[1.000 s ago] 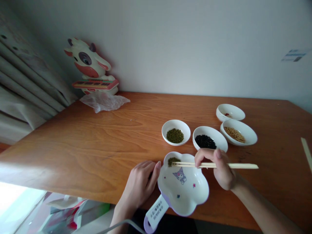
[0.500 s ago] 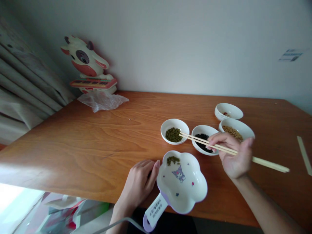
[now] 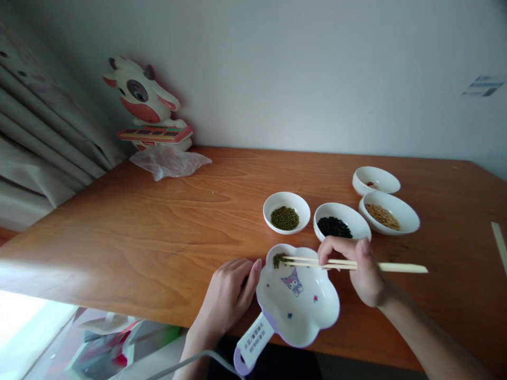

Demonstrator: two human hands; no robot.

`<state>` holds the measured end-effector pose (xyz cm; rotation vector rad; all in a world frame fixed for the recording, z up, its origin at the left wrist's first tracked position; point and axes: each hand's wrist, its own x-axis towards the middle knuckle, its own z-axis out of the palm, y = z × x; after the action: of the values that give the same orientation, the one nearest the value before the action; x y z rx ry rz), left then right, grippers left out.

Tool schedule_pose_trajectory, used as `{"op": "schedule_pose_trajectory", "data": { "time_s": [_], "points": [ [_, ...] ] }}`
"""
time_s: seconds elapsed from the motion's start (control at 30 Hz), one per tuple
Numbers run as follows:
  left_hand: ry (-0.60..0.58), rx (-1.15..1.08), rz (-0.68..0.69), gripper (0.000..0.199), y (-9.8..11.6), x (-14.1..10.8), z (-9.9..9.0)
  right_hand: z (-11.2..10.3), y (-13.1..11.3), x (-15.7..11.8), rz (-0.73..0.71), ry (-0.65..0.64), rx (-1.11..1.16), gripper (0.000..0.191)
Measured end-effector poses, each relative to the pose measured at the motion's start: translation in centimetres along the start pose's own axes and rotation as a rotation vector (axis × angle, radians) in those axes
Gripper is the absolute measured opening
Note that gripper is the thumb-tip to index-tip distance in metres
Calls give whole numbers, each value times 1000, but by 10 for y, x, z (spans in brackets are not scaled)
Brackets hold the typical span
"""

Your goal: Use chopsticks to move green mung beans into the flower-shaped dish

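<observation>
At the lower centre of the frame, a lilac-edged, flower-shaped white dish [image 3: 307,323] with a cartoon print and stubby handle tilted across the brown wooden tabletop [image 3: 158,237]. Beside its rim, the bare left hand [image 3: 229,293] lay curled; whether its grip held anything was unclear. The right hand's [image 3: 367,281] grip pinched pale wooden chopsticks [image 3: 400,267], their tips against small, round green beans [image 3: 278,260] clustered at the dish's upper left. Adding beans seemed the step in hand; the next move probably called for parting the tips gently. Beyond sat a round white bowl [image 3: 303,205] of similar beans.

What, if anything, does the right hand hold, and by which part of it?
The right hand holds a pair of chopsticks, around the middle of their length.
</observation>
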<state>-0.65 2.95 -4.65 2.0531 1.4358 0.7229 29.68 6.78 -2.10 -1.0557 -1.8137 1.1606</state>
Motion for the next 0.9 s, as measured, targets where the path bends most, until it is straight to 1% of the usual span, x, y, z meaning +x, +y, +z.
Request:
{"op": "schedule_pose_trajectory", "data": {
  "time_s": [0.3,0.4,0.6,0.9],
  "points": [
    [-2,-9,-6,44,0,0,0,7,0,1,-18,53,18,90],
    [2,-9,-5,44,0,0,0,7,0,0,1,76,33,91],
    [-12,-16,-19,44,-1,0,0,6,0,1,37,32,38,91],
    [-11,-15,-15,44,-1,0,1,9,1,0,-16,29,-9,90]
  ]
}}
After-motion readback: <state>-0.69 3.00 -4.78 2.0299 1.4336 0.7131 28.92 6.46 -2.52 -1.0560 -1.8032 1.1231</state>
